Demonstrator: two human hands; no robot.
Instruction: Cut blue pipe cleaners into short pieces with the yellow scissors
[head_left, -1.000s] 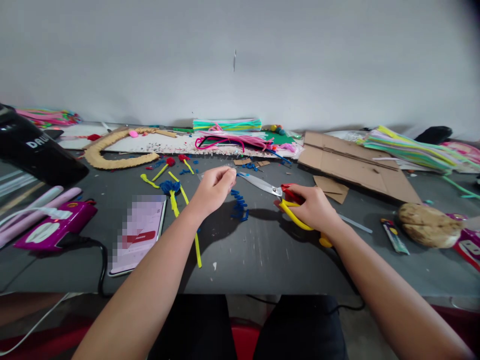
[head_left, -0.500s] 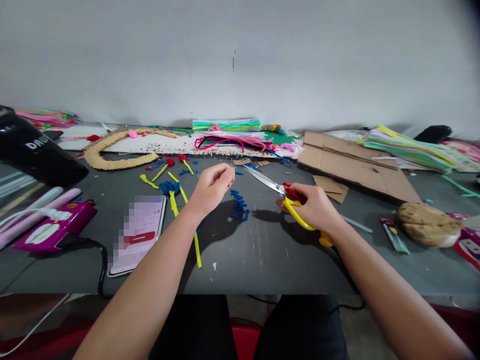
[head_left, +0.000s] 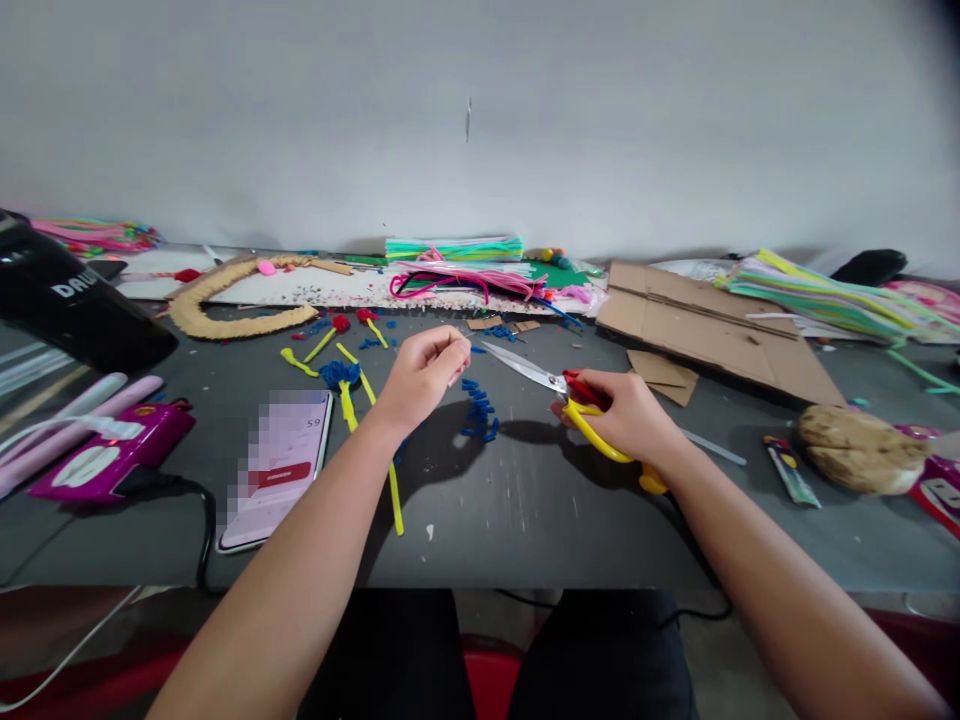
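My left hand (head_left: 421,375) is raised over the dark table (head_left: 525,510) with its fingers pinched together; what it pinches is too small to make out. Just right of it and below lies a small pile of short blue pipe-cleaner pieces (head_left: 480,409). My right hand (head_left: 628,416) grips the yellow and red handles of a pair of scissors (head_left: 551,384). The blades point left toward the fingertips of my left hand and stop a little short of them.
A phone (head_left: 277,465) lies at the left, beside a magenta glue gun (head_left: 112,460) with a black cord. Yellow and blue pipe cleaners (head_left: 346,385), a tan wreath ring (head_left: 225,295), cardboard sheets (head_left: 705,320), pipe-cleaner bundles (head_left: 817,295) and a brown lump (head_left: 859,450) lie around.
The scissors' blades swung up and back, then came down again toward my left hand. My left hand rose slightly and stayed pinched.
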